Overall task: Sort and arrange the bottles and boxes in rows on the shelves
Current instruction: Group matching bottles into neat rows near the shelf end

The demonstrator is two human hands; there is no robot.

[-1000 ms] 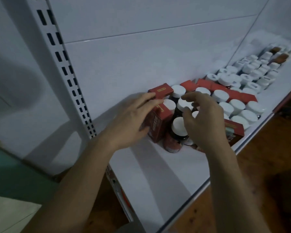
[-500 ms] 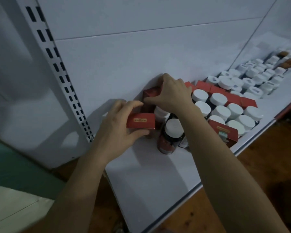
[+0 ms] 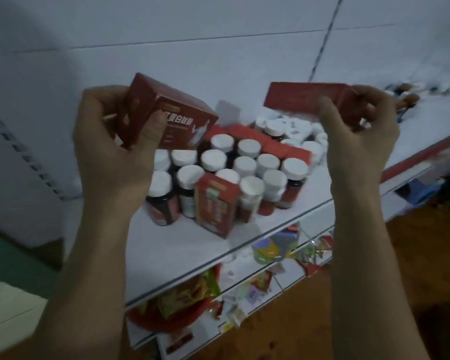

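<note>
While the white shelf (image 3: 166, 255) carries a crowd of white-capped bottles (image 3: 216, 159) at its centre, an upright box (image 3: 215, 206), red, stands at their 6 o'clock edge near the front lip. A white back panel (image 3: 218, 61) rises behind, wooden floor (image 3: 413, 255) shows at 4 o'clock, and bright packets (image 3: 187, 294) lie on the shelf below. The left grip (image 3: 115, 141), at 9 o'clock, is curled round a tilted box (image 3: 166, 115), top end uppermost, printed face outward. The right grip (image 3: 359, 131), at 2 o'clock, pinches a level box (image 3: 304, 100), its long axis running 9 to 3 o'clock.
</note>
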